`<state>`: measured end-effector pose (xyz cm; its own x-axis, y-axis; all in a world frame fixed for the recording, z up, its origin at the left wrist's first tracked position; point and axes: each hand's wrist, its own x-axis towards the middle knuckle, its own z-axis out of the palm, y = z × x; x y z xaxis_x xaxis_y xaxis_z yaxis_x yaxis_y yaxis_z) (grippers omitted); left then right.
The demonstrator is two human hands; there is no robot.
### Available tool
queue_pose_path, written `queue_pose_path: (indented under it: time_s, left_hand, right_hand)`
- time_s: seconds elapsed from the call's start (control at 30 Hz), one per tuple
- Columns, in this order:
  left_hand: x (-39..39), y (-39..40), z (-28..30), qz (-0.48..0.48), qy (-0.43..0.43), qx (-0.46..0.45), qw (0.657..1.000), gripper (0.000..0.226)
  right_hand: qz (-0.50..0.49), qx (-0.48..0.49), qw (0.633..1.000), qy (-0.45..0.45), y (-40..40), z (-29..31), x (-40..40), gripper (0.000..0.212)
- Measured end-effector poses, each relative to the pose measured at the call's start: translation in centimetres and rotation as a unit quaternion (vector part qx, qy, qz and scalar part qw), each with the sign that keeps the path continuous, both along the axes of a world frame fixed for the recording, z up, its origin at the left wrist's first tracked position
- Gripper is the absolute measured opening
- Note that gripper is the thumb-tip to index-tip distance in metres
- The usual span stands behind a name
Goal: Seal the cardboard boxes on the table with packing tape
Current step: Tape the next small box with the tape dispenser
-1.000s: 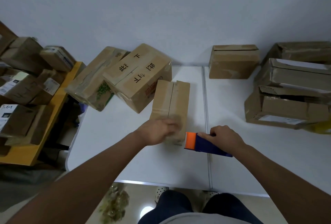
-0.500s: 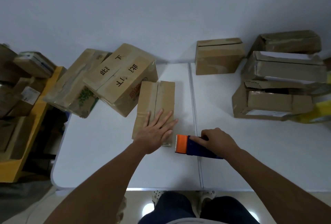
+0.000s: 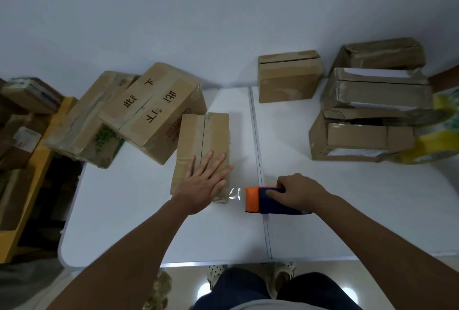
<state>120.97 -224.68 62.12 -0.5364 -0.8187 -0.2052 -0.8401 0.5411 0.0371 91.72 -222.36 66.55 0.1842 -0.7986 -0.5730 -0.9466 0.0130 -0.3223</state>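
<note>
Matt creased cardboard box [image 3: 203,146]; glossy clear tape [image 3: 234,194]; dispenser [image 3: 270,200] probably plastic.

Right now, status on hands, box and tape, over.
Left hand flat on the small box, pinning it. Right hand gripping tape dispenser; clear tape stretched from box end to dispenser. Big printed box against the small box's far-left side.

Yellow shelf [image 3: 37,168] at left, pale clogs [image 3: 215,272], possibly a yellow bag [image 3: 439,141]

Orange-and-blue tape dispenser [image 3: 268,200], brown cardboard box [image 3: 203,141], white table [image 3: 149,223], possibly yellow-green bag [image 3: 439,136].
</note>
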Motion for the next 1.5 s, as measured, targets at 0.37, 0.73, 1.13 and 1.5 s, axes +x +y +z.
queue_pose_path:
  time_s: [0.37, 0.73, 1.13, 1.5]
  left_hand:
    - [0.0, 0.1, -0.1, -0.006, 0.005, 0.001, 1.0, 0.052]
    - [-0.6, 0.6, -0.1, 0.016, 0.004, 0.002, 1.0, 0.057]
    - [-0.6, 0.2, 0.3, 0.01, 0.022, 0.042, 0.999, 0.064]
    - [1.9, -0.6, 3.8, 0.029, 0.188, 0.135, 0.973, 0.049]
  right_hand:
    - [0.026, -0.042, 0.996, 0.073, -0.1, 0.2, 4.1, 0.045]
    - [-0.072, -0.037, 0.987, 0.14, -2.8, 0.9, 2.1, 0.042]
    - [-0.183, -0.091, 0.979, 0.019, -0.8, -4.8, 4.2, 0.036]
    - [-0.491, 0.154, 0.721, -0.464, 2.4, -4.6, 10.6, 0.033]
